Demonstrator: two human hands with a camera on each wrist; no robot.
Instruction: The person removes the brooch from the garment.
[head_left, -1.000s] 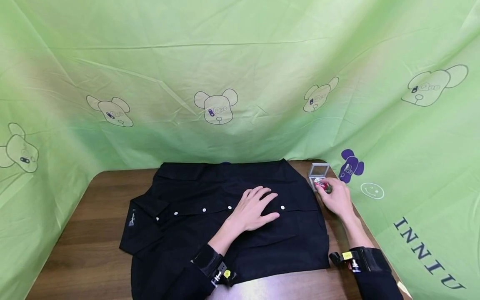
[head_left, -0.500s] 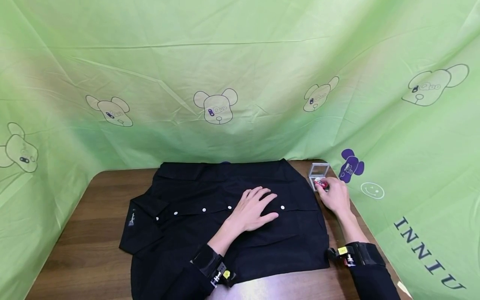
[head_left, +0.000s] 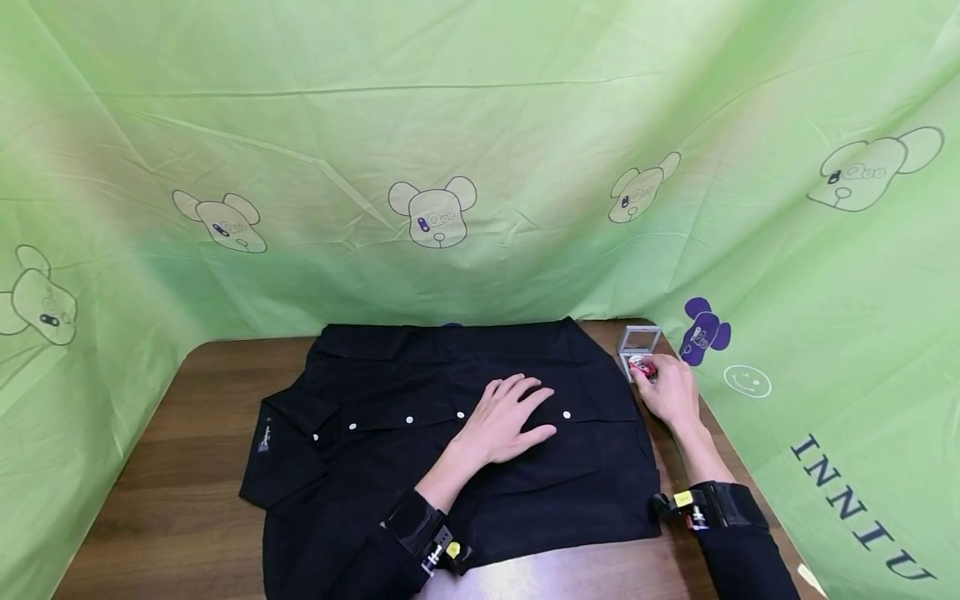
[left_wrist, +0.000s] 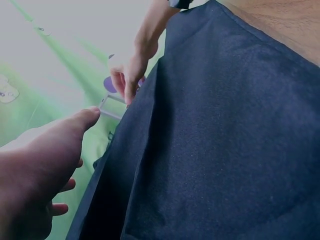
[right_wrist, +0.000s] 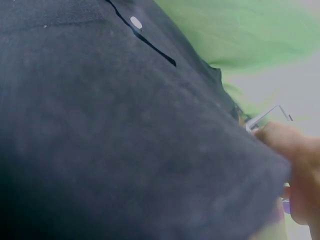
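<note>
A black button-up shirt (head_left: 375, 475) with white buttons lies spread on the table, its collar toward the left. My left hand (head_left: 504, 421) rests on the shirt with fingers spread, near the button row. At the far right, my right hand (head_left: 671, 392) pinches a small round red-and-white piece (head_left: 642, 365) between thumb and fingers. That piece is right over the base of a small square clear case (head_left: 640, 338), whose lid stands raised. In the right wrist view the shirt hides most of the right hand's fingertips; the raised lid (right_wrist: 265, 116) shows beyond them.
The brown wooden table (head_left: 172, 467) shows at the left and along the front edge. A green curtain (head_left: 517, 133) printed with bear heads encloses the back and both sides, close beside the case and my right arm.
My right hand has shifted slightly, and its wrist has drawn a little left and up. The red-and-white piece now sits flatter over the case base. My left hand stays still on the shirt.
</note>
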